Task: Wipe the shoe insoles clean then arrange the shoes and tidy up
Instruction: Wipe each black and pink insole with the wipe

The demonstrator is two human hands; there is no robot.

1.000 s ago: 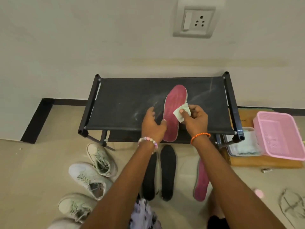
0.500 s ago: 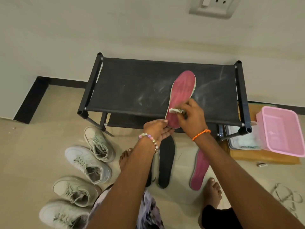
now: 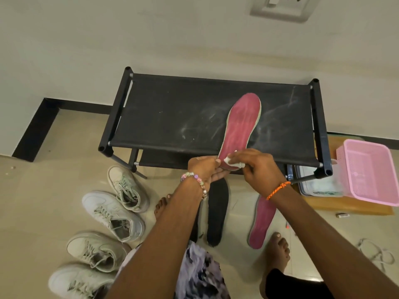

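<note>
A pink insole (image 3: 239, 130) lies on the black fabric top of the shoe rack (image 3: 172, 117), heel end over the front edge. My left hand (image 3: 205, 169) grips that heel end from the left. My right hand (image 3: 257, 167) presses a small white wipe (image 3: 232, 162) onto the heel. A second pink insole (image 3: 260, 225) and a black insole (image 3: 217, 212) lie on the floor below; another black insole is mostly hidden by my left arm. Several white sneakers (image 3: 112, 212) stand on the floor at the left.
A pink plastic basket (image 3: 371, 171) and a clear tray (image 3: 319, 184) rest on a wooden board at the right of the rack. Loose white laces (image 3: 375, 253) lie at the far right. My bare feet stand among the insoles. The wall is right behind the rack.
My right hand has drawn the wipe down the insole from its middle to the heel. My left hand has shifted from the insole's side to its heel end. The view tilted downward.
</note>
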